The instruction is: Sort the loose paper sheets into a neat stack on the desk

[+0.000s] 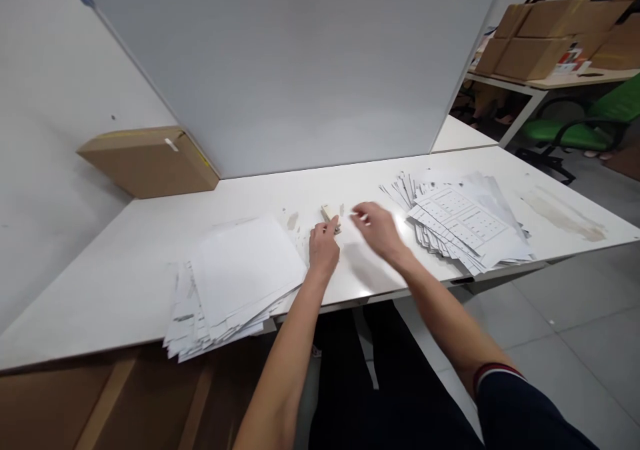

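Note:
A small cream-coloured stapler lies on the white table between the two paper stacks. My left hand is closed on its near end, with thumb and fingers pressed about it. To the right of it, my right hand hovers above the table, slightly blurred. Its fingers are bent and a little apart, with nothing visible in them. A stack of mostly blank-topped white sheets rests left of my left hand. On the right, printed sheets lie in a fanned, uneven stack.
A grey-white panel stands along the table's back edge. A cardboard box leans at the back left. Brown smudges mark the table. Farther right are stacked cartons on another desk and a green chair. The left stack overhangs the front edge.

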{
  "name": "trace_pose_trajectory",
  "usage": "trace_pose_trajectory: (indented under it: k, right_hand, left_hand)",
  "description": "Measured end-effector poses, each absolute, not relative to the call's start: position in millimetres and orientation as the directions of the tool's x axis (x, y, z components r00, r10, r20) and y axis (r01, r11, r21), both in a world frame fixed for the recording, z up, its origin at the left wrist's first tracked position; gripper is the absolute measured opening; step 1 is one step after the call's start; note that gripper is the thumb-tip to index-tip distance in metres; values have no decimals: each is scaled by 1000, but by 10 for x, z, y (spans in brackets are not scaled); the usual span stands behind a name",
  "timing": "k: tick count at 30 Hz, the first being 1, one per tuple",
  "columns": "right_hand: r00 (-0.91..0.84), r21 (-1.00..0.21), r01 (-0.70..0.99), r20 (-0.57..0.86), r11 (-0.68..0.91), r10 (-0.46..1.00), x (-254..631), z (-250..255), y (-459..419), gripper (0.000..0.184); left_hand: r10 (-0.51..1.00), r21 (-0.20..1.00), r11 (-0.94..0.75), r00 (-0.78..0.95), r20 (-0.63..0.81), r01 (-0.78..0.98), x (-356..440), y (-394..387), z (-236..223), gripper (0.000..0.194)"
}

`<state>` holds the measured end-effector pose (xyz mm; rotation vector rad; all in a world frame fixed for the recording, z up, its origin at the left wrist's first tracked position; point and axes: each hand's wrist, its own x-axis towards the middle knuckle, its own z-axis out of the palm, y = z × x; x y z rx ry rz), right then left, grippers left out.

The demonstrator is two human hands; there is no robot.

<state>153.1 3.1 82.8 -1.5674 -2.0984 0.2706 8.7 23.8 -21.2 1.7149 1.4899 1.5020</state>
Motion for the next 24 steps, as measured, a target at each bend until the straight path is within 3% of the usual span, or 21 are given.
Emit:
trace_pose_trajectory:
  k: [3,6,9,14,17,20,22,24]
  right_hand:
    - [149,-297,954,383,-31,912,2405,744,31,34]
    - [307,-154,947,189,-281,933,2998,645,40,45]
    - [266,-87,959,-35,-268,963,3215,567,68,35]
    - [227,20,974,-11,-227,974,3209,540,89,33]
    - [244,-100,968,161,-230,956,3142,601,17,35]
    - [248,-406,910,364,-86,898,2989,720,-116,32]
    - [297,-661,749,391,42,871,2850,809,-195,29]
    - [321,-853,507,319,123,892,2708,879,-237,29]
  left_hand:
    - [864,664,-334,-64,499,669,87,208,-183,53]
    - [846,589,-315,-61,530,745,97,191,-150,54]
    - [838,586,-321,-65,541,744,106,179,-132,52]
    - [813,592,-369,-59,579,717,89,182,-144,51]
    - [787,597,-419,-54,614,684,84,183,-145,48]
    - [775,658,-478,-72,627,582,110,166,-122,40]
    - [806,755,-489,-106,583,437,137,148,-92,38]
    - [878,874,-444,-102,468,197,157,134,-54,47]
